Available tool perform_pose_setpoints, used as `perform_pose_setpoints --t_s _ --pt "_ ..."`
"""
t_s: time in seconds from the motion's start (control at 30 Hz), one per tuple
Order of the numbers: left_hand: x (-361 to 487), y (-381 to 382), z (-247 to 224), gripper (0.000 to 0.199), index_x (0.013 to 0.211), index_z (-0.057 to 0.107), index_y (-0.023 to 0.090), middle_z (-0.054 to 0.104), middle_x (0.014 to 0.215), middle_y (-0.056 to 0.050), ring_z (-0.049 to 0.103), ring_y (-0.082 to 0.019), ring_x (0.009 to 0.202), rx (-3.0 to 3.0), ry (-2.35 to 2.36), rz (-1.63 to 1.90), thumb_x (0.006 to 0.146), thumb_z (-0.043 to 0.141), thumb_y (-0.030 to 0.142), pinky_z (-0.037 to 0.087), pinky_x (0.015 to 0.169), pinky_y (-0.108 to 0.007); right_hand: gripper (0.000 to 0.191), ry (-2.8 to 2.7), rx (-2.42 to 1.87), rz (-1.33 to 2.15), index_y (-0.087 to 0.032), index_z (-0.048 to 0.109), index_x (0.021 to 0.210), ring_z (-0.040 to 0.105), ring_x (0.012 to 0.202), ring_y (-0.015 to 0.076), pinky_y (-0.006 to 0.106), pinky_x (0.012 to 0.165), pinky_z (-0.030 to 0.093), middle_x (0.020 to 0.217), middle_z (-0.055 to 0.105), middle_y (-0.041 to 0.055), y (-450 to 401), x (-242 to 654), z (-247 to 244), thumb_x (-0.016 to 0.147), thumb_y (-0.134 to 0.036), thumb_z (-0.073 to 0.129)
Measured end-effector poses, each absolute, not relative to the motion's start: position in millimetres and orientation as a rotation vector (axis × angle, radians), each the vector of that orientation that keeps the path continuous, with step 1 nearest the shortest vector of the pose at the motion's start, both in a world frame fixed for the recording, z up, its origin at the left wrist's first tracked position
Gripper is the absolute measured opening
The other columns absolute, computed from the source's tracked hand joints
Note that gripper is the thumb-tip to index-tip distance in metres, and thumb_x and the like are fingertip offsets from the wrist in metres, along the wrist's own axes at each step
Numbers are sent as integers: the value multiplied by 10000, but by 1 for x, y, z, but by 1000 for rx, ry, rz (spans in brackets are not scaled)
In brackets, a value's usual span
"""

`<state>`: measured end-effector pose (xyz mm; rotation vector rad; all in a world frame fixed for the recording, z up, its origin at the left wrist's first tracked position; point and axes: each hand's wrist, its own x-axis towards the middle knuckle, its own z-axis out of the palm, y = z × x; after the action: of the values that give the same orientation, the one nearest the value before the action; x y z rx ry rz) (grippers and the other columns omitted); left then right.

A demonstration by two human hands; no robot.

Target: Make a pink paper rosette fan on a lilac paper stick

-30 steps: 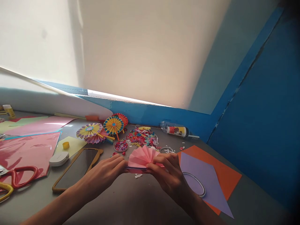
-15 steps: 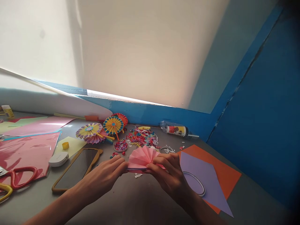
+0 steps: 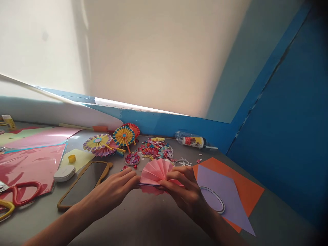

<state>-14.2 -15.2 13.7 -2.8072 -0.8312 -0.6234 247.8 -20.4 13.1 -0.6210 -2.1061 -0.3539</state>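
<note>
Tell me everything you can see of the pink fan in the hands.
The pink fan looks like pleated paper, spread upward in a rounded shape, its creases converging near the right fingertips. A thin, dark bluish edge runs along its bottom, with more pink below. The left hand grips its left end; the right hand pinches it where the pleats meet, hiding part. It appears before the paper scraps.

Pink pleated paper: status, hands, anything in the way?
Left hand holds left edge; right hand pinches near pleat centre. Pink pleated paper partly fanned. Nothing seen blocking; phone off left.
</note>
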Motion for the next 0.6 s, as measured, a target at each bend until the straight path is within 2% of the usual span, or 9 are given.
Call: perform_pose_setpoints --t_s 0.13,0.4,0.6 --pt "-14 -16 16 226 1041 542 169 553 850 -40 497 -185 812 -2789 -823 -683 977 331 118 427 727 -297 150 -2084 -617 -407 -225 664 954 565 839 173 334 782 416 825 654 8 -21 247 14 844 -126 640" --pt "-14 -14 19 137 1055 539 170 567 793 -20 499 -158 717 -2772 -838 -776 964 449 217 389 632 -266 156 -1983 -605 -396 -234 688 926 560 810 186 349 752 392 757 658 8 -23 246 18 865 -116 606" --pt "-19 -11 24 187 1129 527 182 625 930 -51 577 -148 791 -2819 -881 -935 968 442 226 426 669 -238 162 -1958 -645 -293 -241 712 901 531 802 194 358 738 395 762 637 18 -18 249 20 827 -106 662"
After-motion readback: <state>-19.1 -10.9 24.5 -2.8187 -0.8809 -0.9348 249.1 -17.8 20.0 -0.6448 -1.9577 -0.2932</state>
